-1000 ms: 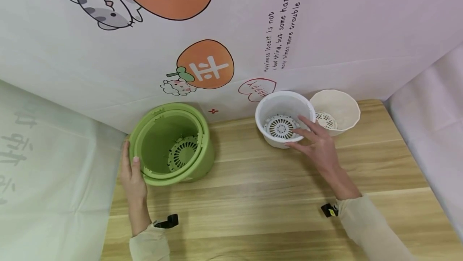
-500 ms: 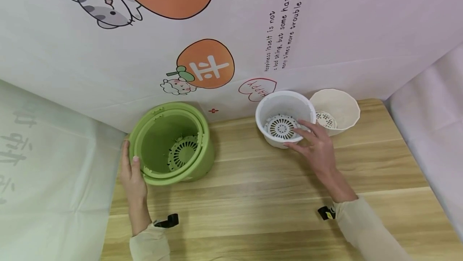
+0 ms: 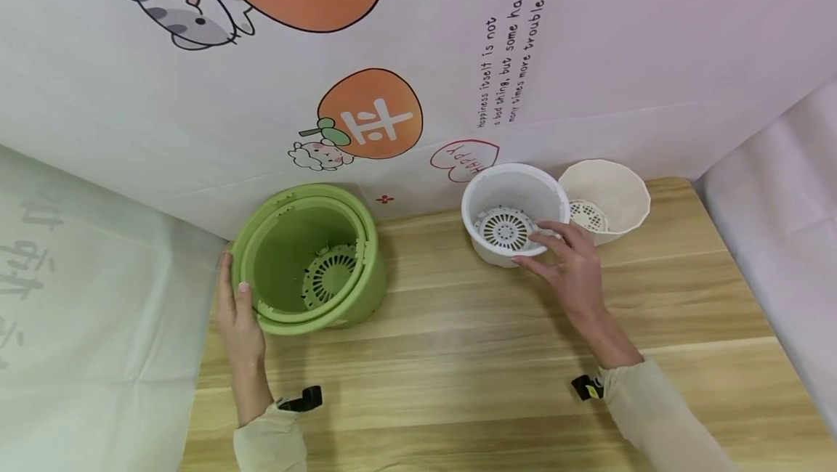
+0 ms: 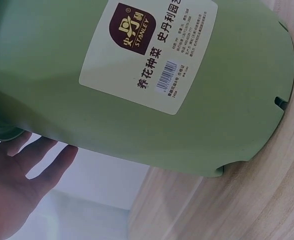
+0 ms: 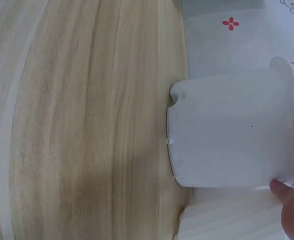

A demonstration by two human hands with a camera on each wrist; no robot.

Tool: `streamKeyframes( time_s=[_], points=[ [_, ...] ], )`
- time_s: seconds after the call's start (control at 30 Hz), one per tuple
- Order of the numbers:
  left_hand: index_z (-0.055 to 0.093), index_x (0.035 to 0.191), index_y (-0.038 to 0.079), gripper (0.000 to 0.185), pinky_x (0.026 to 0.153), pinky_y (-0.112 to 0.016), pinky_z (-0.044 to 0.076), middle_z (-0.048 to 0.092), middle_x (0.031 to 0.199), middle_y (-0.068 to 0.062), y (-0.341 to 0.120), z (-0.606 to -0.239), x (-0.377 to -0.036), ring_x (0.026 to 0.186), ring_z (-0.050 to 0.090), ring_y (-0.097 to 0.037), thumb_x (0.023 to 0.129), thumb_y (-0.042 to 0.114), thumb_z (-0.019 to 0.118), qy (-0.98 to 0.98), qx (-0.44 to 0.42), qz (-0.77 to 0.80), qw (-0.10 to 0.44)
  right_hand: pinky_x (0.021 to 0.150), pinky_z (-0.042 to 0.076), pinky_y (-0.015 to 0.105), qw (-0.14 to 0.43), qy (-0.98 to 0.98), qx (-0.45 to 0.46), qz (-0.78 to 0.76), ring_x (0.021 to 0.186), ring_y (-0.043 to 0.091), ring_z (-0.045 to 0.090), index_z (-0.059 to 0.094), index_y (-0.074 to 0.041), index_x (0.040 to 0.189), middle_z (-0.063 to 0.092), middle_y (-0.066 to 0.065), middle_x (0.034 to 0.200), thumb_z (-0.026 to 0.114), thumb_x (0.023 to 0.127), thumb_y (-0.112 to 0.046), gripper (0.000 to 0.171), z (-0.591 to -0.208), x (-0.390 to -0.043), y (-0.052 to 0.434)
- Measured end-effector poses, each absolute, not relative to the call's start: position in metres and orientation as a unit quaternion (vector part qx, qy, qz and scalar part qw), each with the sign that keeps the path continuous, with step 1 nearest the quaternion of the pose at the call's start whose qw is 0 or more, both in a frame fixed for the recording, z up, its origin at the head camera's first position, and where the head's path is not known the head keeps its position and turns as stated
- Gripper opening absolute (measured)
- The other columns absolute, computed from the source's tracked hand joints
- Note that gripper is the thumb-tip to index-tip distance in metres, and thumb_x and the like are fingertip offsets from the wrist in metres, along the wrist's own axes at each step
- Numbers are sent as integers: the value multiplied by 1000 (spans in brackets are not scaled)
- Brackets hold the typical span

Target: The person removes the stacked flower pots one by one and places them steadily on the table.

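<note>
- My right hand (image 3: 572, 269) pinches the rim of the white pot (image 3: 519, 196), which stands on the tabletop (image 3: 445, 356); lifting from this one side could tilt it or bump the cream pot (image 3: 621, 196) just beside.
- My left hand (image 3: 244, 327) lies with fingers outstretched against the outer green pot (image 3: 375, 276), the inner green pot (image 3: 277, 254) nested inside; an uneven push could slide both.
- Since a second ago, my right forearm (image 3: 608, 341) has edged left; the pots look unmoved.
</note>
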State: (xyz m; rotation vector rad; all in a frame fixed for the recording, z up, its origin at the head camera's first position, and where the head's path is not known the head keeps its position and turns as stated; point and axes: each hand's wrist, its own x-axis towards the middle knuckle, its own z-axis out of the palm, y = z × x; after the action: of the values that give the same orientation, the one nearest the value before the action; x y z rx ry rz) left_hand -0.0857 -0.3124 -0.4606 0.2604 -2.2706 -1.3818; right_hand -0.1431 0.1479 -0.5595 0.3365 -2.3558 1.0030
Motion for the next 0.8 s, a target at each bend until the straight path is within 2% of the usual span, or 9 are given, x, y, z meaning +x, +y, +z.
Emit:
streamKeyframes(
  time_s=[0.17, 0.27, 0.43, 0.57, 0.63, 0.7, 0.8],
  points=[
    [31, 153, -1, 50, 120, -28, 17, 30, 160, -14, -312, -461, -86, 149, 23, -28, 105, 10, 37, -828, 91, -501, 233, 105, 41, 43, 275, -894, 125, 331, 115, 37, 56, 76, 1, 99, 66, 16, 120, 71, 81, -59, 63, -559, -140, 148],
    [31, 153, 0, 50, 121, -28, 16, 30, 160, -12, -312, -462, -86, 149, 23, -28, 105, 10, 37, -828, 90, -501, 232, 102, 42, 45, 281, -905, 120, 297, 114, 38, 55, 76, -1, 101, 66, 16, 121, 60, 85, -68, 70, -559, -139, 147],
    [32, 154, 3, 49, 120, -28, 17, 31, 160, -12, -312, -462, -86, 149, 23, -27, 105, 10, 37, -827, 92, -501, 236, 93, 48, 52, 298, -913, 128, 247, 108, 43, 57, 75, -1, 103, 66, 18, 121, 55, 88, -70, 74, -559, -139, 147],
    [31, 154, 3, 50, 120, -26, 18, 30, 160, -11, -312, -461, -86, 149, 24, -26, 105, 12, 37, -827, 95, -502, 232, 73, 53, 53, 320, -917, 140, 195, 96, 45, 57, 74, -2, 107, 66, 18, 122, 53, 88, -71, 75, -557, -142, 149],
    [31, 154, 2, 50, 120, -26, 17, 30, 160, -11, -312, -460, -86, 149, 23, -26, 105, 12, 36, -827, 95, -504, 230, 64, 50, 49, 331, -915, 148, 178, 88, 45, 56, 74, -2, 107, 66, 19, 120, 53, 87, -71, 75, -555, -144, 151],
    [31, 154, 1, 50, 120, -27, 17, 29, 161, -11, -312, -460, -85, 149, 23, -26, 105, 11, 36, -826, 95, -506, 229, 63, 45, 48, 337, -912, 161, 168, 85, 44, 53, 73, -1, 108, 65, 21, 119, 53, 87, -71, 76, -552, -145, 152],
    [30, 153, -1, 50, 120, -27, 16, 29, 161, -11, -312, -459, -86, 149, 22, -26, 105, 11, 36, -826, 93, -506, 229, 70, 43, 52, 336, -911, 175, 161, 93, 45, 53, 71, 1, 112, 61, 26, 120, 53, 86, -72, 80, -548, -149, 156]
  ],
)
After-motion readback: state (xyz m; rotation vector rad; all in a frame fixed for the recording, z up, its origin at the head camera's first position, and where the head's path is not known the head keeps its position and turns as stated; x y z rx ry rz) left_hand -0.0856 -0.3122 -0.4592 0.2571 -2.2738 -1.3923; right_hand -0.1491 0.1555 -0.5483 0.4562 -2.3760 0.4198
